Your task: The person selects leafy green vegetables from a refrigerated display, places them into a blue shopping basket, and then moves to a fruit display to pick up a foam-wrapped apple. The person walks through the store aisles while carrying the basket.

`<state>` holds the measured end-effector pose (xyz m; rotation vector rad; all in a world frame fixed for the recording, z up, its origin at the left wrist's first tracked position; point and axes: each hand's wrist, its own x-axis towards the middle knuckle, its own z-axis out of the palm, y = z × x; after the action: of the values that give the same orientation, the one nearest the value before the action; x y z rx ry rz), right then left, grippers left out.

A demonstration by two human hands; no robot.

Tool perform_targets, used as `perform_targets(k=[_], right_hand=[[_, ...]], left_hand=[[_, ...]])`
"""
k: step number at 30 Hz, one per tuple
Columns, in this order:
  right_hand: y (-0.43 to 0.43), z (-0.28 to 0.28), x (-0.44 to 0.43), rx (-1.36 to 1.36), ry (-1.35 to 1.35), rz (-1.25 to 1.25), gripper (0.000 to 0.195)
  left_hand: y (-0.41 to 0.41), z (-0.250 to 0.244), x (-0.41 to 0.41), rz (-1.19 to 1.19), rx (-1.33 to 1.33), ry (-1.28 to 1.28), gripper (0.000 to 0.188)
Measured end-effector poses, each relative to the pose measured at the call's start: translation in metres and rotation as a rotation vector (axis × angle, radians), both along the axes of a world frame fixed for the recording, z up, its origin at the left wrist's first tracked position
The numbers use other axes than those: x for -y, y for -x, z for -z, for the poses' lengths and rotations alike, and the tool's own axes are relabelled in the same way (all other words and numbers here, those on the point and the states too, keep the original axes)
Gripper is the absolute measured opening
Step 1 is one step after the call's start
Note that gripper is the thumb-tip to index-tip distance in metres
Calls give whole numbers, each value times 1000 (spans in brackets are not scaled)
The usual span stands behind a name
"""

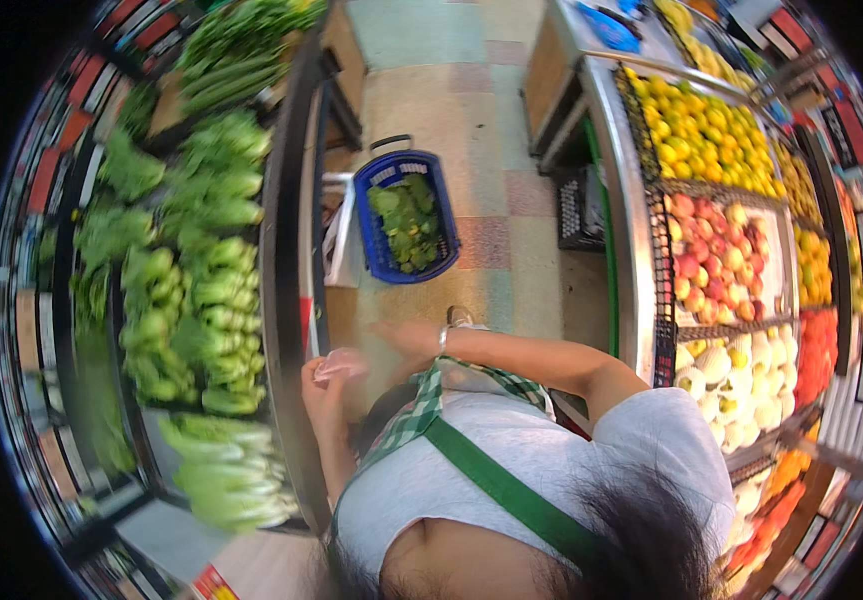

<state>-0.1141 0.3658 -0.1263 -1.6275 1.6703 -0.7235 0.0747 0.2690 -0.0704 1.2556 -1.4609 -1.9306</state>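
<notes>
My left hand (325, 394) is at the edge of the vegetable stand, its fingers around a small crumpled pink item (343, 365). Blur hides whether that item is cloth or thin plastic. My right hand (410, 341), below a silver-coloured bracelet (443, 340), reaches across in front of my body. It is blurred, with thumb and fingers apart and nothing seen in it. Beyond my hands, a blue plastic shopping basket (446, 225) with a black handle (391, 140) stands on the floor, holding leafy greens (409, 221).
Bok choy (229, 322), napa cabbage (229, 472) and other leafy greens fill the stand (281, 300) on my left. On my right, a metal-edged stand (630, 247) bears yellow-green citrus (701, 135), red-yellow apples or similar fruit (720, 255) and net-wrapped pale fruit (739, 375). A black crate (577, 214) sits underneath.
</notes>
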Motion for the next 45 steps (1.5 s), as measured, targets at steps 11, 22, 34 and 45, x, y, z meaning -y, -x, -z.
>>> perform_targets(k=[11, 22, 34, 45], right_hand=[[99, -23, -33, 131, -309, 496, 69], [137, -15, -67, 614, -93, 1259, 53], [276, -27, -91, 468, -325, 1609, 49], [551, -51, -57, -391, -358, 1228, 65]], left_hand=[[186, 11, 5, 737, 215, 320, 34], [268, 4, 56, 972, -91, 307, 40], [256, 51, 188, 641, -27, 175, 19], [407, 17, 146, 465, -71, 111, 17]])
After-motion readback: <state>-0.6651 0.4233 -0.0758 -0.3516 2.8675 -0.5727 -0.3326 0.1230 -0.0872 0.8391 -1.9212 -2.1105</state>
